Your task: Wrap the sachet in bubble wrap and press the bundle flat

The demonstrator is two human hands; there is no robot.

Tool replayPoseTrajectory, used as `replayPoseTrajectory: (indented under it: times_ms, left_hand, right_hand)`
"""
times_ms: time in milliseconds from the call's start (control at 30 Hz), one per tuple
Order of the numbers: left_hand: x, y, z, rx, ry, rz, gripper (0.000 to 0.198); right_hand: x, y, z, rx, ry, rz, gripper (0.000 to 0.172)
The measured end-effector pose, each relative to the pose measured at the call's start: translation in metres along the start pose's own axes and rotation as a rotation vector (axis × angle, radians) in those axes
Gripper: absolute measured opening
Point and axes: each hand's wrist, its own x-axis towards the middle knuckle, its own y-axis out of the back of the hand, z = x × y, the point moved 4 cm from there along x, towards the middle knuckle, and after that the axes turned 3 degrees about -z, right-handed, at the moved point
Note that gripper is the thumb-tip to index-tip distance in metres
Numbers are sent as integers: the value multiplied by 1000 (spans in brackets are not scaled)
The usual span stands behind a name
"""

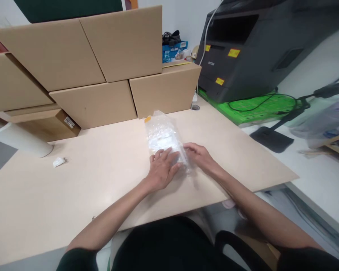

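A clear plastic bag (161, 130) with an orange patch at its far left corner lies on the light wooden table (107, 177). Something whitish and shiny shows inside it, too blurred to name. Across the bag's near part rests my left hand (162, 169), its fingers spread and lying flat. My right hand (199, 156) is at the bag's right edge, fingers curled inward with thumb and fingertips at the plastic. Its grip is partly hidden, but the bag's edge seems pinched there.
Stacked cardboard boxes (121, 49) line the table's back. A white roll (22, 139) and a crumpled white scrap (59, 162) lie at left. To the right stand a dark printer (243, 52) on a green crate (251, 109) and a black stand (272, 139).
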Motion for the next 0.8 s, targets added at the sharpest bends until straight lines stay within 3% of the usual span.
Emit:
replayPoseTrajectory:
  times_ms: [67, 133, 333, 533, 667, 800]
  left_hand:
    - [5, -7, -1, 78, 5, -1, 55]
    - [7, -11, -1, 124, 3, 10, 54]
    - [8, -14, -4, 150, -3, 20, 53]
    - [-1, -5, -10, 81, -21, 28, 49]
    - [-5, 31, -23, 51, -5, 151, 54]
    - [-9, 90, -43, 115, 1, 335, 55]
  right_hand:
    - [10, 11, 3, -74, 47, 124, 31]
    - [25, 10, 7, -40, 4, 151, 33]
    - [66, -28, -2, 221, -215, -41, 24]
    - [68, -46, -12, 335, -245, -150, 26]
    - [45, -45, -18, 391, -200, -164, 34]
    - [7, -49, -41, 394, -86, -391, 41]
